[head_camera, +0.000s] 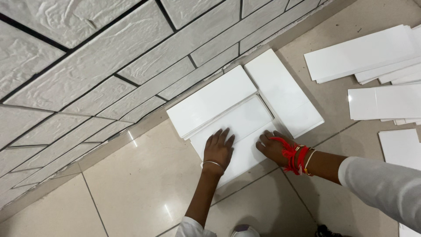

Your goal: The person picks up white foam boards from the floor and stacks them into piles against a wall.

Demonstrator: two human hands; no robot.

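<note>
Several white rectangular tiles (pixel 228 109) lie flat on the glossy beige floor (pixel 144 184), close to the foot of a wall. My left hand (pixel 218 148) rests palm down on the nearest tile, fingers spread, a thin silver bangle at the wrist. My right hand (pixel 274 147) presses flat on the same tile's right end, next to a tile (pixel 283 94) laid crosswise. A red thread band and thin bangles circle my right wrist, and a white sleeve covers that forearm.
A wall (pixel 109 66) of textured white brick-shaped tiles with dark joints fills the upper left. Loose stacks of white tiles (pixel 372 52) lie on the floor at the right. One more white tile (pixel 401 147) sits by my right sleeve. A shoe tip (pixel 245 230) shows at the bottom edge.
</note>
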